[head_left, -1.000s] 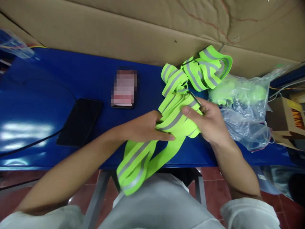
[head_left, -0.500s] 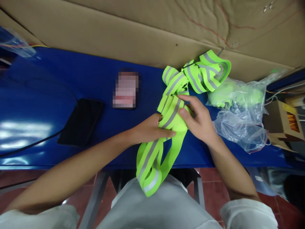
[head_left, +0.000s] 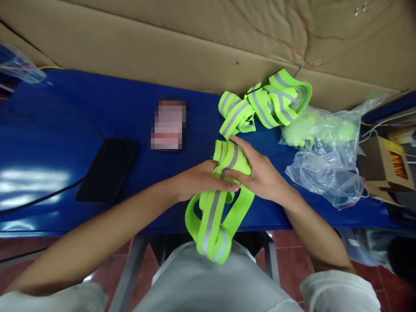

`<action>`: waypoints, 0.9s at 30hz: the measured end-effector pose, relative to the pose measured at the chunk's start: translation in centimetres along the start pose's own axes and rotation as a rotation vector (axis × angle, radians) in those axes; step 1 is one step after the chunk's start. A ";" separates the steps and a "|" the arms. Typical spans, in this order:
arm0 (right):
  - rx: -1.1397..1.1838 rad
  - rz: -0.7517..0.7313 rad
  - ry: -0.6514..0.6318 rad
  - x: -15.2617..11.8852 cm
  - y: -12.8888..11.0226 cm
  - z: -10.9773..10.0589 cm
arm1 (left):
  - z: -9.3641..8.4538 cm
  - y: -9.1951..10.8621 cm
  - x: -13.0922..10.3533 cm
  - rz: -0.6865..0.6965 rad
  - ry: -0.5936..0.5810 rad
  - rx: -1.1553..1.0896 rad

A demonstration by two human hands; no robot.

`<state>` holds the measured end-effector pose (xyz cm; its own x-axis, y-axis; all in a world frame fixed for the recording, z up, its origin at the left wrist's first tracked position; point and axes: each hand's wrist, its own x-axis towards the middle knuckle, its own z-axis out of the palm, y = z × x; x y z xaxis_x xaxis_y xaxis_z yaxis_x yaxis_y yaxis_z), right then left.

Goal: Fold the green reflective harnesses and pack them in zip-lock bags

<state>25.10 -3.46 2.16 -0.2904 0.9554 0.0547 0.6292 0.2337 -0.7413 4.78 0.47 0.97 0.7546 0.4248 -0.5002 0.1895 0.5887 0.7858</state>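
Between my two hands is a folded neon-yellow reflective strap (head_left: pixel 212 212) with a grey stripe; its loops droop over the table's front edge toward my lap. My left hand (head_left: pixel 203 180) pinches the folds from the left, thumb on top. From the right, my right hand (head_left: pixel 260 173) wraps the upper end of the bundle, thumb across its face. Just beyond my hands lies a small bundle of the same strap (head_left: pixel 237 112). Touching it on the right is a bigger looped bundle (head_left: pixel 282 99) with a dark band round it.
On the blue table (head_left: pixel 130 99) lie a black phone (head_left: pixel 107 169) with a cable and a blurred-out phone-shaped object (head_left: pixel 169 125). At right are clear plastic bags (head_left: pixel 325 173), some with yellow straps inside, and an open cardboard box (head_left: pixel 383 169). A tan padded panel (head_left: pixel 162 47) rises behind.
My right hand has moved down and left and closed round the top of the strap bundle. The held bundle has come nearer, away from the small bundle behind it.
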 end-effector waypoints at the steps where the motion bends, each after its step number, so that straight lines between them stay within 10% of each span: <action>1: -0.011 0.001 0.053 0.0 -0.2 0.0 | 0.2 -0.1 0.0 -0.039 -0.023 -0.087; 15: 0.151 0.016 0.105 0.3 -0.2 -1.9 | 0.8 -0.6 0.4 0.123 0.003 -0.093; 24: -0.089 -0.007 0.464 0.6 1.0 -2.3 | 0.6 -0.2 0.1 0.333 0.364 0.321; 27: -0.096 -0.012 0.452 0.6 1.0 -2.3 | 0.1 0.4 -0.1 0.276 0.255 0.307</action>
<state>27.16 -2.28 2.97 0.0317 0.9305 0.3649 0.6976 0.2409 -0.6748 4.81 0.55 1.35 0.6322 0.7139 -0.3010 0.2093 0.2168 0.9535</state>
